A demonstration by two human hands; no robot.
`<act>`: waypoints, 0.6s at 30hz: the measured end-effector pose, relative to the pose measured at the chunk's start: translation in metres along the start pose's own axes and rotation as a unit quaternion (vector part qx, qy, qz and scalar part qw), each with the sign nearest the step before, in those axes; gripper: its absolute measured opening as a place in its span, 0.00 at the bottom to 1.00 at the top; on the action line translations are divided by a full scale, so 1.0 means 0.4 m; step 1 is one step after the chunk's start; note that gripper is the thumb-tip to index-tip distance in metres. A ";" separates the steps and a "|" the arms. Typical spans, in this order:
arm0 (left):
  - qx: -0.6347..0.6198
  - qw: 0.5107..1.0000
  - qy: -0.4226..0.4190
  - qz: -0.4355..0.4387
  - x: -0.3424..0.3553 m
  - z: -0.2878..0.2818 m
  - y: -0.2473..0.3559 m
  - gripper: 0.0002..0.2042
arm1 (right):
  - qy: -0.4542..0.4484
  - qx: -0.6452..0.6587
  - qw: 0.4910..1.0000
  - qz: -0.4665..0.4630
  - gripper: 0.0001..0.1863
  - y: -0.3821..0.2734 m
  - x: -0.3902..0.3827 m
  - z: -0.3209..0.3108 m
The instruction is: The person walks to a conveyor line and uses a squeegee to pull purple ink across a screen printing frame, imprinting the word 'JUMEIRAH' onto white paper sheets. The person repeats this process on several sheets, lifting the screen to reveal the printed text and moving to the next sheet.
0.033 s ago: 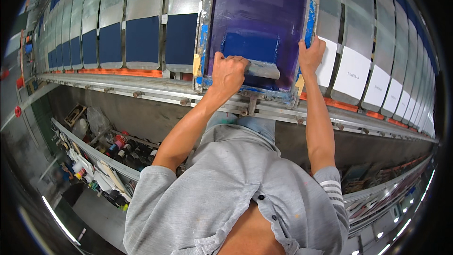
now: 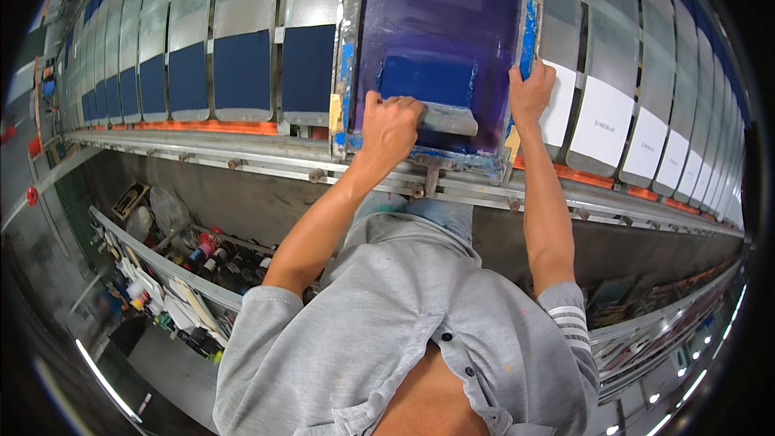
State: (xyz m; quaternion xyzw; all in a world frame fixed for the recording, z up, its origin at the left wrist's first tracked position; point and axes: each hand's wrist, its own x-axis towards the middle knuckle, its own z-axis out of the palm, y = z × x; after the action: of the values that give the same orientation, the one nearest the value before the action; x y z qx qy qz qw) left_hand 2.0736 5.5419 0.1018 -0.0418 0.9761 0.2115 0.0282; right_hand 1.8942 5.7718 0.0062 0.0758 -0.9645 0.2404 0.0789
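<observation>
A screen-printing frame (image 2: 529, 24) with blue and yellowish tape on its sides lies across the long bench in front of me. Its mesh (image 2: 444, 12) is purple, and a patch of blue ink (image 2: 428, 79) spreads over the near part. My left hand (image 2: 391, 125) is closed round the left end of a squeegee (image 2: 450, 119), which rests across the mesh at the near edge of the ink. With my right hand (image 2: 532, 95) I grip the frame's right side, fingers wrapped over its edge. What lies beneath the frame is hidden.
Long pallets run along the bench. Those on the left bear dark blue fabric pieces (image 2: 242, 73); those on the right bear white pieces (image 2: 599, 129) with small dark lettering. A metal rail (image 2: 258, 163) lines the bench's near edge. Bottles and cans fill a shelf (image 2: 222, 258) behind me on the left.
</observation>
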 end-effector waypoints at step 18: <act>0.043 0.999 0.002 0.015 0.258 -0.051 -0.067 0.12 | -0.277 0.018 0.916 -0.289 0.13 -0.251 0.076 -0.116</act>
State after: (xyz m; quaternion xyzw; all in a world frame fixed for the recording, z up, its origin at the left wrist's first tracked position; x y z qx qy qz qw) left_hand 1.9727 5.5022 0.1017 -0.0264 0.9848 0.1696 0.0252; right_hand 1.8883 5.7029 0.0980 0.4164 -0.8792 0.1937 -0.1271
